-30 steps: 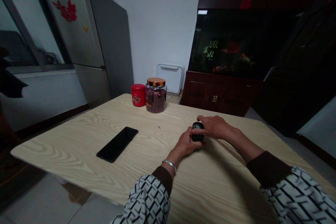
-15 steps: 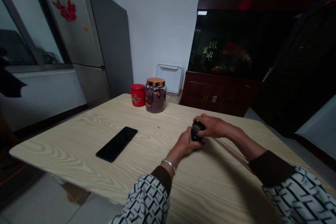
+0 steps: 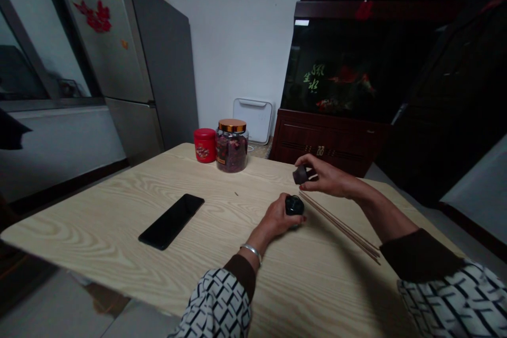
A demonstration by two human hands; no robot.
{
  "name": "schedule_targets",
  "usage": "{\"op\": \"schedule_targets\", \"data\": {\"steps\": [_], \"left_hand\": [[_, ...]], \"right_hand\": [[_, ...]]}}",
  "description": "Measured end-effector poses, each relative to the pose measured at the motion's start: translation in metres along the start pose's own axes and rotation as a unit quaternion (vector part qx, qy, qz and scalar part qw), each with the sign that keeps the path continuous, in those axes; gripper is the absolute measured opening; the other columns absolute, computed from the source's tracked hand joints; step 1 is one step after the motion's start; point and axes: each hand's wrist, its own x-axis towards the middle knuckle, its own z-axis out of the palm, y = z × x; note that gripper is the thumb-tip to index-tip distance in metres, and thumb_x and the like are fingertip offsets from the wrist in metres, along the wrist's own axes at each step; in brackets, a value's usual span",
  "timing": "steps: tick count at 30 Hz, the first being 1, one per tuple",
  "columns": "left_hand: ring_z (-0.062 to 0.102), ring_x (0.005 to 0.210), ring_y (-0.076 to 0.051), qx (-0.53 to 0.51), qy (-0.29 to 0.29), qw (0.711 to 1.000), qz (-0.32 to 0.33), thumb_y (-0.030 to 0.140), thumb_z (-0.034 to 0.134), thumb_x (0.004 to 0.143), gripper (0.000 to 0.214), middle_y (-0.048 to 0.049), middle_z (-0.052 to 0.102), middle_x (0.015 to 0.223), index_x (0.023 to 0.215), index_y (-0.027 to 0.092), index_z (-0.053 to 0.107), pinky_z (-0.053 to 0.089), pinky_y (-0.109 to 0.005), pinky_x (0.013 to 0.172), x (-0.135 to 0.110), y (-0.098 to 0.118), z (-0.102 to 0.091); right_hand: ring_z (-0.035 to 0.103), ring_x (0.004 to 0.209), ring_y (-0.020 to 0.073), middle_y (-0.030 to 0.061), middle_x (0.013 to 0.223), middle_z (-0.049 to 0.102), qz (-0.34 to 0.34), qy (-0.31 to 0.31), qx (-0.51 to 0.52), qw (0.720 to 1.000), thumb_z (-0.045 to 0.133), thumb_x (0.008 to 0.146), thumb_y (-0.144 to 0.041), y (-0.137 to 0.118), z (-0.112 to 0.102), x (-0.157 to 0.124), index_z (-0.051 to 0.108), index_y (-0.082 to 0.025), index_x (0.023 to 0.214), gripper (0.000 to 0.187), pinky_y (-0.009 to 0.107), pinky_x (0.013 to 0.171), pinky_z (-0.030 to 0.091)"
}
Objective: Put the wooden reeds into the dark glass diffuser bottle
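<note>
My left hand (image 3: 275,220) rests on the table, its fingers closed around a small black round container (image 3: 294,205). Raised farther back, my right hand (image 3: 327,178) pinches a dark round lid (image 3: 301,174) between fingertips and thumb. The lid is apart from the container, and its underside is hidden. Several long thin wooden sticks (image 3: 338,224) lie on the light wood table (image 3: 99,211) to the right of my left hand, just below my right wrist.
A black phone (image 3: 171,222) lies face up on the table at the left. At the far edge stand a red tin (image 3: 205,145) and a glass jar (image 3: 232,147) of dried dark-red pieces. A fish tank (image 3: 348,68) stands beyond the table.
The lid has come off the black container. My right hand has lifted it up and away, while my left hand has kept the container and moved slightly nearer me.
</note>
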Motion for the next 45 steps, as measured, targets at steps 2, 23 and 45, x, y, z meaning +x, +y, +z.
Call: {"op": "schedule_targets", "data": {"steps": [2,23,45], "left_hand": [[0.058,0.082,-0.02,-0.005,0.0,1.0,-0.002,0.049,0.082,0.065,0.061,-0.0046,0.064,0.092,0.11,0.019,0.056,0.043,-0.029,0.069,-0.001,0.001,0.0],[0.061,0.089,-0.02,0.016,0.007,1.0,-0.019,0.046,0.082,0.067,0.063,-0.005,0.066,0.099,0.117,0.018,0.055,0.046,-0.029,0.077,0.0,0.005,0.0],[0.062,0.09,-0.021,0.023,0.014,0.999,-0.025,0.05,0.084,0.064,0.068,-0.0054,0.067,0.1,0.118,0.019,0.055,0.048,-0.03,0.077,0.001,0.002,0.002]], "right_hand": [[0.061,0.092,0.0211,0.0051,0.103,0.063,0.03,0.071,0.106,0.991,0.077,0.071,-0.036,0.005,0.001,-0.014,0.047,-0.022,0.113,0.053,0.037,0.081,0.048],[0.062,0.102,0.023,0.0078,0.114,0.064,0.113,0.196,0.051,0.973,0.064,0.083,-0.044,0.083,0.105,-0.115,0.056,-0.022,0.114,0.039,0.036,0.089,0.048],[0.063,0.088,0.0209,0.0051,0.098,0.068,0.249,0.143,-0.303,0.909,0.049,0.091,-0.032,0.131,0.066,-0.1,0.068,-0.025,0.089,0.02,0.029,0.066,0.037]]}}
